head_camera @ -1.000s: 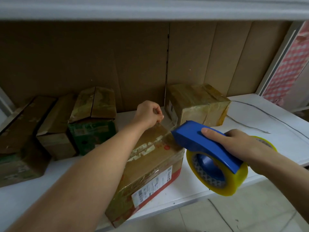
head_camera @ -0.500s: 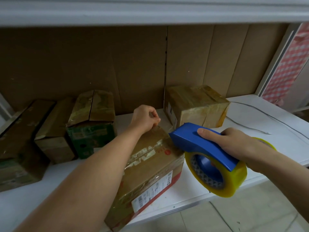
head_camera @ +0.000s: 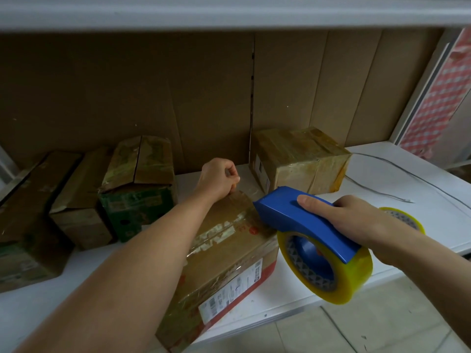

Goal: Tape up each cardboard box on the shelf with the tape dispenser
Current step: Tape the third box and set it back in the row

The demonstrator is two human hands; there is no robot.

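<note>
Head view, shelf: a white shelf (head_camera: pixel 397 174) with a brown cardboard backing; five cardboard boxes stand on it.
Box in hand: the front box (head_camera: pixel 229 253), lying at a slant at the shelf's front edge, a white label and a red band on its near side, old tape across its top.
Left hand: the left hand (head_camera: pixel 216 179) sits at the far end of the front box, fingers curled and pinching the free end of clear tape (head_camera: pixel 243 197) down against the box's far top edge.
Right hand: the right hand (head_camera: pixel 349 217) grips the blue tape dispenser (head_camera: pixel 303 220) round its handle, forefinger laid along the top; the nose of the dispenser is down on the box top, just beside the left hand, with the yellowish roll hanging off the near side.
Other boxes: three stand at the left — the nearest of them a green-sided box (head_camera: pixel 137 189) with its top flaps parted — and a heavily taped box (head_camera: pixel 298 161) stands at the back right.
Spare roll: a second roll of tape (head_camera: pixel 405 217) lies on the shelf behind the right hand.
Step in hand: the start of a strip on the front box, by my reading — end anchored, little tape laid.
Next move calls for: drawing the dispenser toward the near edge along the top seam, nose kept pressed down, the left hand holding the anchor, then a cut at the edge.
</note>
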